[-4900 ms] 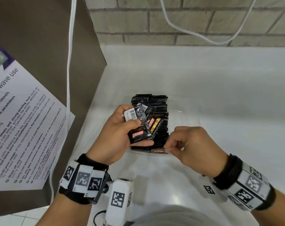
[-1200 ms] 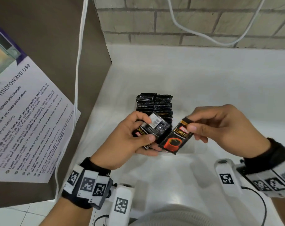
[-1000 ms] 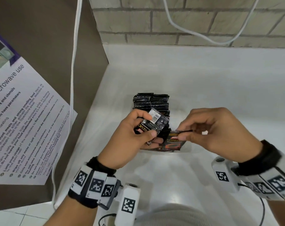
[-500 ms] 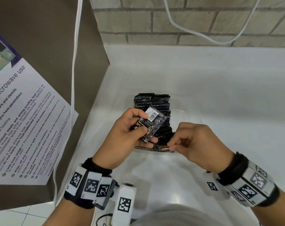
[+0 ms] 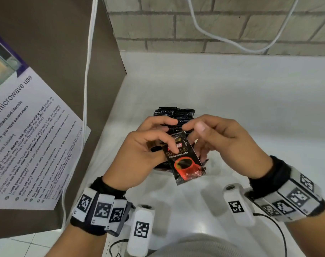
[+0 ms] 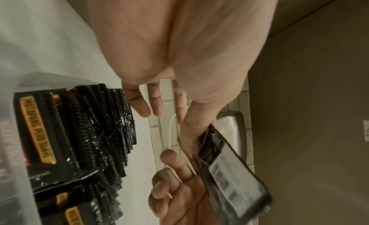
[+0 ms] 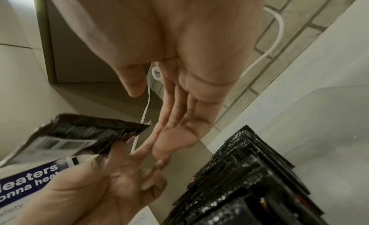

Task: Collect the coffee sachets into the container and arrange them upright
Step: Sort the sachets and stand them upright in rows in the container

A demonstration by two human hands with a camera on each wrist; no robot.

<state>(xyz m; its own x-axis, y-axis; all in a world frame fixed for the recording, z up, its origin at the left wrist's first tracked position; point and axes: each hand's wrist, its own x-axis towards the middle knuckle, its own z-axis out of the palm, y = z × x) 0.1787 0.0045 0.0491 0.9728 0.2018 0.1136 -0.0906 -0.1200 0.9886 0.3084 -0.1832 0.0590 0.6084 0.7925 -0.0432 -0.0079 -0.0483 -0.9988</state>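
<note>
Most of the job looks done. A clear container (image 5: 206,161) on the white counter (image 5: 250,112) is already packed with a dense row of black sachets (image 5: 174,114), standing on edge with their crimped tops up; the left wrist view shows the row (image 6: 95,133) filling the container from near wall to far end.

One sachet (image 5: 185,160) is out of the row. The left hand (image 5: 139,156) pinches it between thumb and fingers just above the container's near end, printed face up and tilted, its lower end hanging toward the person. In the left wrist view the sachet (image 6: 229,173) lies against the fingers with its barcode side showing.

The right hand (image 5: 219,141) hovers just beside the sachet's top edge, over the row, with fingers loosely spread and thumb raised; it holds nothing. The right wrist view shows its fingers (image 7: 179,102) nearly straight, close to the sachet (image 7: 79,138) but not gripping it.

What remains, by the look of it, is to slot this sachet upright into the row. No loose sachets show on the counter around the container, so this may be among the last, though the area under the hands is hidden.
</note>
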